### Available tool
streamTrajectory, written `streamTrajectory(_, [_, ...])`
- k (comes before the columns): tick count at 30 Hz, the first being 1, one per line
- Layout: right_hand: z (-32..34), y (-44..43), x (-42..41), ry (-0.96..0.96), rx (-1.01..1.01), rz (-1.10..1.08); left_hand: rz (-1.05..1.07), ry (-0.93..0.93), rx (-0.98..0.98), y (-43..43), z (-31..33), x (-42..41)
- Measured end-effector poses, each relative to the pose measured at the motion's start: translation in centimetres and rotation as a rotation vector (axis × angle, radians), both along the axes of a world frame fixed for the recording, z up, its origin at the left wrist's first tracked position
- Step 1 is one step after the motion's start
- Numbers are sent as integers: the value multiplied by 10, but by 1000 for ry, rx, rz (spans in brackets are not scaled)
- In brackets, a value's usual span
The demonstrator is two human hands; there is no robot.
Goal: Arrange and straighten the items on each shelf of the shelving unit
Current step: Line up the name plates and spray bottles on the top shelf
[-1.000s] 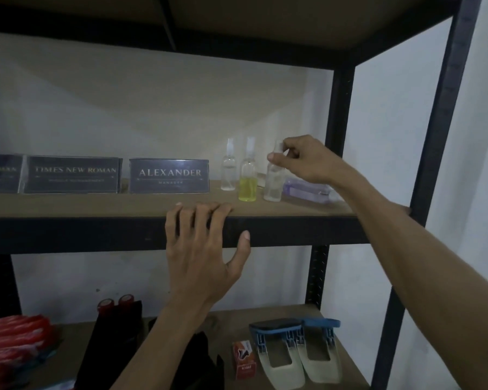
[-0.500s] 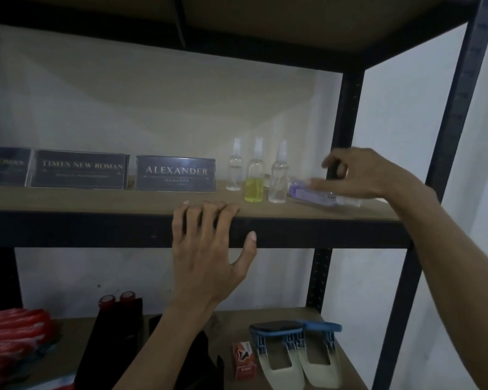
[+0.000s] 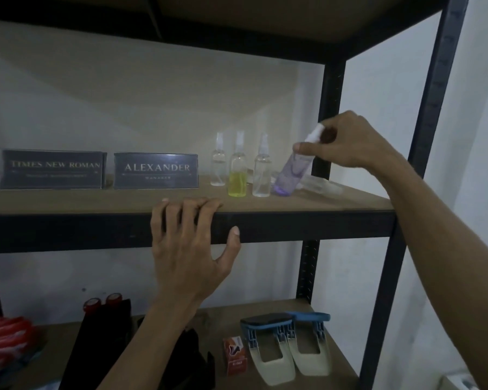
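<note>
My right hand (image 3: 347,142) grips the cap end of a purple spray bottle (image 3: 290,175), which leans to the right with its base on the upper shelf (image 3: 68,202). Left of it stand three spray bottles in a row: a clear one (image 3: 218,164), one with yellow liquid (image 3: 237,173) and another clear one (image 3: 262,173). A further clear bottle (image 3: 323,187) lies flat behind the purple one. My left hand (image 3: 189,249) rests on the shelf's front edge, fingers spread over it.
Two dark nameplates, "ALEXANDER" (image 3: 156,170) and "TIMES NEW ROMAN" (image 3: 52,169), stand at the left of the shelf. The lower shelf holds two hole punches (image 3: 288,347), a small orange box (image 3: 236,354), black holders and red items (image 3: 3,342). Black uprights (image 3: 328,122) frame the right side.
My right hand left the third clear bottle, moved right to the lying purple bottle, took hold of its top and tipped it up. My left hand stayed on the shelf edge.
</note>
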State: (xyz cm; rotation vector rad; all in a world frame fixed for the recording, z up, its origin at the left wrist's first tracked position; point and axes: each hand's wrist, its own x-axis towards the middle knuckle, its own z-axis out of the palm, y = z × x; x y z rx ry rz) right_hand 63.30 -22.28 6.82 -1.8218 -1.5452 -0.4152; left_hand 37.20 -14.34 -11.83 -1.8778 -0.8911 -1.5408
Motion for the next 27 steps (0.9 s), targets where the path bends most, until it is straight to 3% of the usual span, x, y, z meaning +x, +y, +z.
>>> streamTrajectory(9, [6, 48, -5, 68, -205, 20, 1, 10, -11, -2, 0, -1])
streamTrajectory(15, [1, 42, -1, 71, -177, 60, -6, 8, -14, -1, 1, 0])
streamTrajectory(21, [-6, 7, 19, 301, -64, 89, 1, 0, 2, -1, 1, 1])
streamTrajectory(24, [-23, 5, 37, 285, -220, -19, 5, -3, 8, 0, 0, 1])
streamTrajectory(27, [-42, 12, 54, 39, -474, -147, 5, -14, 18, 0, 0, 2])
